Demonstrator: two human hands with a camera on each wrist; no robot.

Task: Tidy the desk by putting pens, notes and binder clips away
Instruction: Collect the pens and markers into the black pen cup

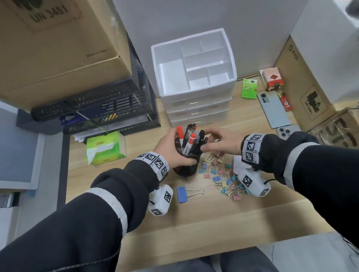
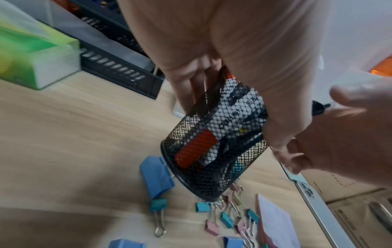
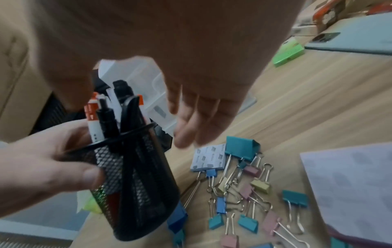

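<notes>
Black wire mesh pen cup sits in my left hand, lifted off the tabletop and tilted, its open mouth pointing up and away from me toward the white drawer organiser. Its base is partly hidden behind my left hand in the head view; whether it touches the wood I cannot tell. The left fingers are curled round the mesh wall, thumb in front.

The markers, red-capped and black-capped, stand in the cup with long axes following its tilt, caps up. Lower barrels show only through the mesh, print unreadable.

My right hand hovers at the cup's rim from the right, palm down, fingers loosely extended and slightly apart, holding nothing I can see; fingertips blurred.

Binder clips lie scattered on the tabletop just right of the cup, one large blue clip nearer me. A note pad lies among them, another cut off at the right-wrist frame edge.
</notes>
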